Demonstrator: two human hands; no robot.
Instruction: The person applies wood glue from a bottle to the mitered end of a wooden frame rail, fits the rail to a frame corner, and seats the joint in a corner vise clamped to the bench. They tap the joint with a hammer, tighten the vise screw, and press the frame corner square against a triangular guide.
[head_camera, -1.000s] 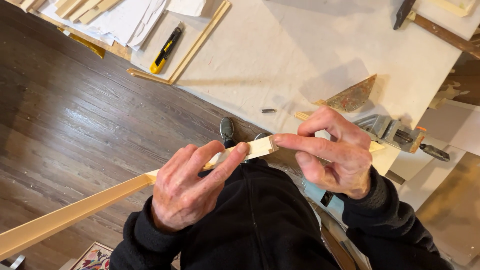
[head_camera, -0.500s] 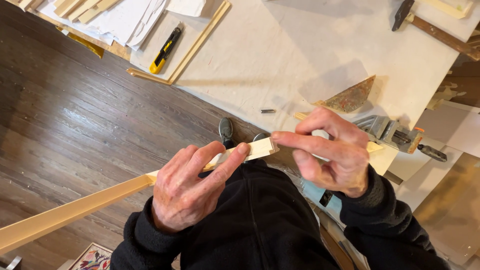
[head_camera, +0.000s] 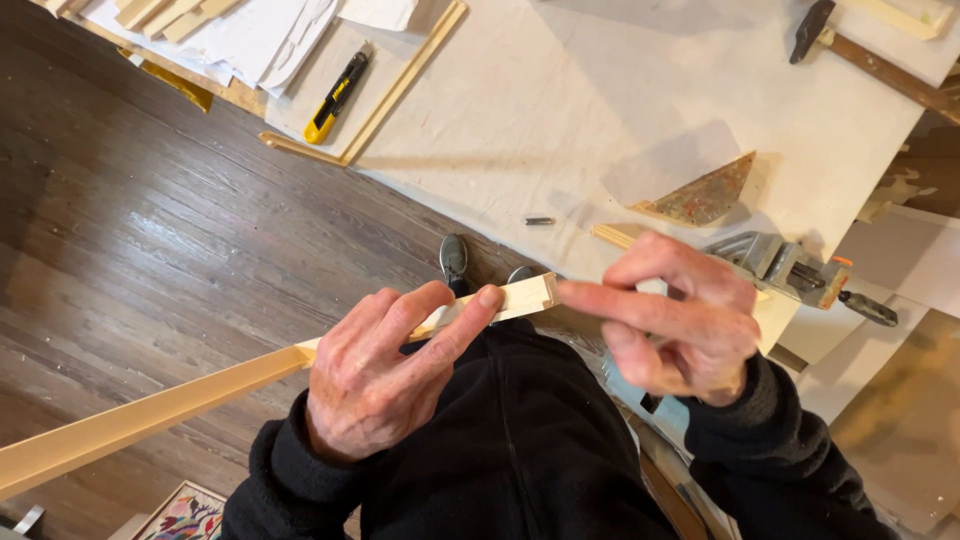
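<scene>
My left hand (head_camera: 385, 370) grips a long pale wooden strip (head_camera: 170, 405) that runs from the lower left up to its cut end (head_camera: 530, 293) in the middle. The index finger lies along the strip near that end. My right hand (head_camera: 680, 320) hovers just right of the end, fingers apart and slightly blurred, its forefinger tip at or almost at the cut end. It holds nothing.
A paper-covered worktable (head_camera: 560, 110) carries a yellow utility knife (head_camera: 337, 95), a thin wooden strip frame (head_camera: 400, 85), a stained triangular block (head_camera: 705, 195), a metal clamp (head_camera: 790, 270) and a hammer (head_camera: 860, 50). Dark wood floor (head_camera: 150, 230) lies at left; my shoes (head_camera: 455, 258) show below.
My right hand has let go of the strip's end and pulled back to the right with its fingers spread. The left hand keeps its hold on the strip.
</scene>
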